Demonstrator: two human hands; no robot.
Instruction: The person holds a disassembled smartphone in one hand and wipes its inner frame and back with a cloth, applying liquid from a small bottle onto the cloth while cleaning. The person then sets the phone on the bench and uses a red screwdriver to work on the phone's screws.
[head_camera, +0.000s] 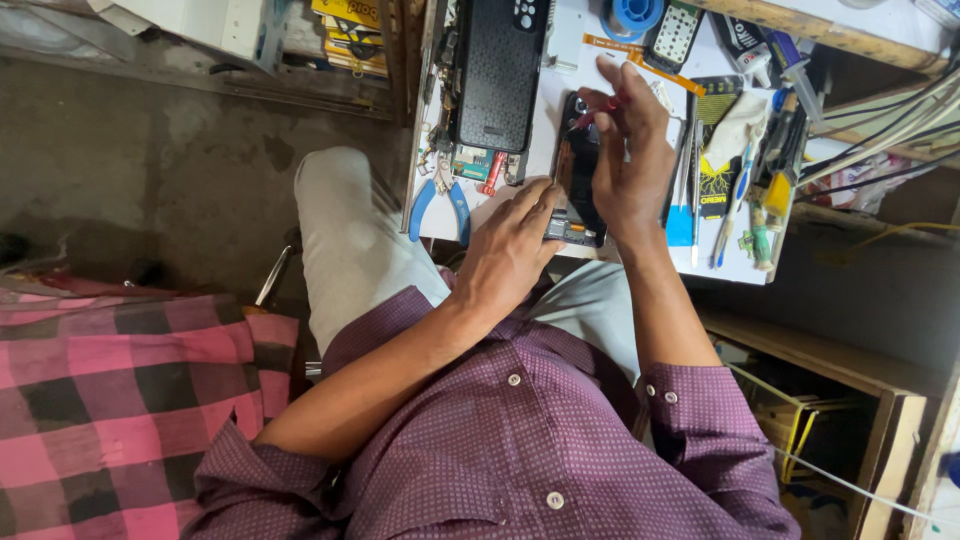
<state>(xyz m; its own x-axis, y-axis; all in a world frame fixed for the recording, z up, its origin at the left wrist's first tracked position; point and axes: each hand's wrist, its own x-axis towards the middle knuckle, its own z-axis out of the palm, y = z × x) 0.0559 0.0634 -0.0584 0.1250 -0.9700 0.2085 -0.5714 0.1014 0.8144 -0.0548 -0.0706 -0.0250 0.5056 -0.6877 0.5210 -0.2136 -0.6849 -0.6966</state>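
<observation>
Left hand (510, 245) lies flat, fingers spread and loose, pressing on the lower end of an opened black phone (578, 170) at the near edge of the bench (560, 90); it pins the phone down, not clasped round anything. Right hand (630, 150) is curled over the phone's upper half, thumb and forefinger pinched on a thin red-handled tool (592, 116) whose tip points at the phone's top end; tip itself too small to make out.

The phone lies lengthwise on the white bench top, innards exposed at the lower end, between both hands.

Just left of it: a small green circuit board (472, 162) and a short red part (491, 172); blue-handled pliers (440, 205) near the bench edge. Above those, a black textured phone back cover (497, 70) lying flat.

Right of the right hand: tweezers and a blue-handled pry tool (682, 200), a white cloth (735, 130), a yellow-and-black card (714, 185), screwdrivers with coloured handles (770, 200). At the far edge, an orange flex ribbon (640, 58) and a blue tape roll (634, 14). Bundled cables (880, 125) run off to the right.

Person wears a purple dotted shirt (520, 440), light trousers; a pink-and-black checked cloth (110, 400) lies at left.
</observation>
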